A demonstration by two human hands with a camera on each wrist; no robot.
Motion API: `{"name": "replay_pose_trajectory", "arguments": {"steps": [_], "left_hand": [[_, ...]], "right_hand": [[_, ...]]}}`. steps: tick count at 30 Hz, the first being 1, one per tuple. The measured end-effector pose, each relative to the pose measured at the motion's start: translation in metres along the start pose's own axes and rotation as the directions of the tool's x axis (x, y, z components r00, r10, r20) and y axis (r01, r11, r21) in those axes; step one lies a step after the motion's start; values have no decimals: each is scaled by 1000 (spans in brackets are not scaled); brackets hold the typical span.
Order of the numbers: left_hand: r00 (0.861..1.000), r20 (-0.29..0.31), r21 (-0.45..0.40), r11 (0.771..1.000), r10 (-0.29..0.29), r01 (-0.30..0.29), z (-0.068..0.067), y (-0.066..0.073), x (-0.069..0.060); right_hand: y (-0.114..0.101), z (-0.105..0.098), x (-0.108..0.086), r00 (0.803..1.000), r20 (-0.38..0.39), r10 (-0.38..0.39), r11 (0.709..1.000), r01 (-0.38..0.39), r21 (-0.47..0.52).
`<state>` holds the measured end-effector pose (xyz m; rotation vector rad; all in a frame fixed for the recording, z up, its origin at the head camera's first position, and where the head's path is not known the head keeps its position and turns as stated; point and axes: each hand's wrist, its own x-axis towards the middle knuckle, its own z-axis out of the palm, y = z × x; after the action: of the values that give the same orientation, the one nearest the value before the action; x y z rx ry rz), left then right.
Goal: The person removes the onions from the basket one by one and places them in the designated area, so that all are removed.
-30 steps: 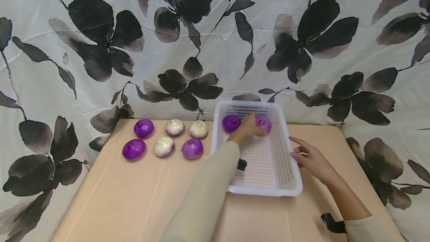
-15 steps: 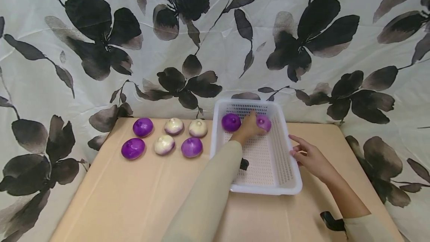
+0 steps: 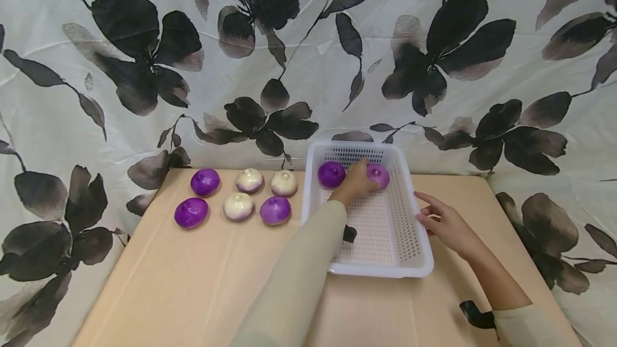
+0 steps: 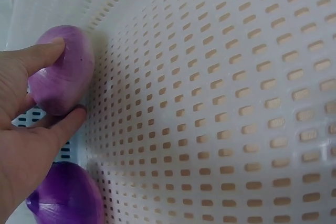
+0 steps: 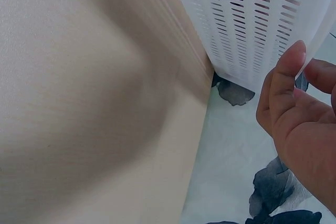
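My left hand [image 3: 355, 181] reaches into the white perforated basket [image 3: 381, 270] and holds a light purple onion [image 3: 381, 175] near its far end. In the left wrist view, the thumb lies over this onion [image 4: 76, 74] and the fingers curl beneath it. A darker purple onion [image 3: 330, 174] sits in the basket's far left corner, just left of that hand. At the basket's right side, my right hand [image 3: 448, 227] pinches the rim. The right wrist view has its thumb and fingers [image 5: 287, 77] on either side of the basket edge.
Left of the basket, several onions stand on the table [image 3: 193, 283] in two rough rows: purple ones [image 3: 192, 213] at the left, pale peeled-looking ones [image 3: 284, 183] and a lighter purple one [image 3: 275, 211] nearer the basket. A floral cloth [image 3: 337, 68] hangs behind the table.
The pale onion in the front row has rolled slightly to the right. Both hands and the basket stay almost where they were; the head view has shifted a little.
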<state>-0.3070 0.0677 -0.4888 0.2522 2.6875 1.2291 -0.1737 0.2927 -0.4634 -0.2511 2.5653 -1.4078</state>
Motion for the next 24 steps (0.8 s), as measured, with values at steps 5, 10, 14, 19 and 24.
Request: {"name": "replay_pose_trajectory", "arguments": {"steps": [5, 10, 14, 19, 24], "left_hand": [[1000, 15, 1, 1000, -2, 2, -4, 4, 1], [998, 25, 24, 998, 53, -53, -14, 10, 2], [994, 31, 11, 994, 104, -104, -26, 16, 0], [983, 57, 7, 985, 173, -174, -48, 26, -5], [965, 94, 26, 968, 245, -248, -73, 33, -11]], "right_hand": [[1, 0, 0, 1000, 0, -5, 1000, 5, 4], [0, 0, -2, 1000, 2, -5, 1000, 5, 11], [-1, 0, -3, 1000, 3, 1, 1000, -1, 3], [-2, 0, -3, 1000, 3, 2, 1000, -2, 5], [-2, 1, -2, 1000, 6, -5, 1000, 5, 11]]}}
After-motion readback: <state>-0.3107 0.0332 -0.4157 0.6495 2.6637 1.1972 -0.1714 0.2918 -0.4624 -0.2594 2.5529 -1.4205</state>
